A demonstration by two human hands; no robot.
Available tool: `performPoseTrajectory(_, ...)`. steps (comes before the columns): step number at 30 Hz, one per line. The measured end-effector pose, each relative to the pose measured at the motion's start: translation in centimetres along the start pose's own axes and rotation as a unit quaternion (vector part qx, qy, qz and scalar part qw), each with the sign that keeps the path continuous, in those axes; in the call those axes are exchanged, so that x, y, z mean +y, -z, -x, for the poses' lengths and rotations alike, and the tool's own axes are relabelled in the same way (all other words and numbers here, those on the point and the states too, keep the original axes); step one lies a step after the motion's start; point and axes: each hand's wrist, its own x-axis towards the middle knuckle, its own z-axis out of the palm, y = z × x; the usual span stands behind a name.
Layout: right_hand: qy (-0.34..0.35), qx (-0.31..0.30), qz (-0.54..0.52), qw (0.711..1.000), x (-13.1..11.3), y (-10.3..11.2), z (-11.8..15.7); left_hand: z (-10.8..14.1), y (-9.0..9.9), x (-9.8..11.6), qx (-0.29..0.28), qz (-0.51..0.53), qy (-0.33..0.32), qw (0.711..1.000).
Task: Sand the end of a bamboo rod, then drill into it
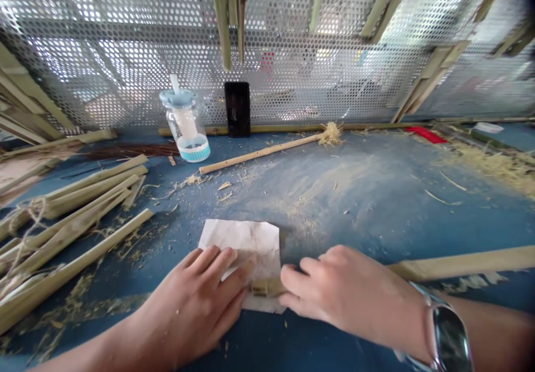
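Between the hands, white creased paper (263, 238) edges out; left hand (204, 299) presses it, right hand (330, 288) grips a pale bamboo strip (468, 263).

- Paper (266, 244): white with faint tan smudges.
- Bamboo strip (472, 262): pale yellow-brown.
- Tabletop (309, 194): blue, streaked with pale dusty smears.
- Mesh (137, 54): silver-grey, patterned with rows of round holes.
- Jar (188, 130): clear, with a light blue lid and a turquoise-and-white bottom.
- Phone (237, 109): black.
- Tied bamboo pieces (83, 210): muted yellow-green to tan.
- Slim stick (263, 152): light tan with dark specks; its tuft (331, 133) straw-yellow.
- Flat scrap (426, 134): bright red.
- Watch (451, 336): dark face, silvery rim.
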Motion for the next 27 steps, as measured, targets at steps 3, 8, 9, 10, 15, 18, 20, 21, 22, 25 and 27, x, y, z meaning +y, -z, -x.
performPoseTrajectory(3,-0.040,-0.019,0.026,0.999,1.4,-0.4,-0.5,-0.1,0.0,-0.1,0.001,0.002,0.002,1.000)
performPoseTrajectory(8,-0.036,-0.004,0.000,0.999,0.2,-0.3,0.0,-0.3,-0.1,-0.1,-0.002,0.005,0.008,1.000)
performPoseTrajectory(9,-0.018,0.003,-0.020,1.000,-0.3,-0.2,0.1,-0.3,-0.1,-0.1,0.000,0.005,0.008,1.000)
performPoseTrajectory(10,0.000,0.004,-0.034,0.999,-0.6,-0.2,0.2,-0.3,-0.1,-0.1,0.001,0.005,0.006,1.000)
performPoseTrajectory(15,-0.072,-0.024,0.000,0.997,1.3,-0.3,-0.5,-0.5,0.0,-0.2,-0.004,-0.010,-0.006,1.000)
performPoseTrajectory(18,-0.099,-0.022,0.003,0.995,1.2,0.1,-0.5,-0.6,0.0,-0.1,0.004,-0.010,-0.004,1.000)
performPoseTrajectory(20,-0.060,-0.021,-0.027,0.998,0.5,0.4,-0.2,-0.5,0.0,-0.1,0.010,-0.012,-0.007,1.000)
performPoseTrajectory(21,-0.044,-0.023,-0.041,0.998,0.4,0.4,-0.1,-0.5,0.0,-0.1,0.012,-0.014,-0.008,1.000)
performPoseTrajectory(22,-0.038,-0.026,-0.046,0.998,0.5,0.4,-0.1,-0.5,-0.1,-0.1,0.014,-0.016,-0.009,1.000)
performPoseTrajectory(25,-0.076,-0.040,-0.021,0.996,2.1,0.0,-0.5,-0.5,-0.1,-0.1,0.016,-0.020,-0.012,1.000)
performPoseTrajectory(27,-0.110,-0.041,0.002,0.993,3.0,-0.3,-0.7,-0.5,-0.2,-0.2,0.015,-0.025,-0.013,0.999)
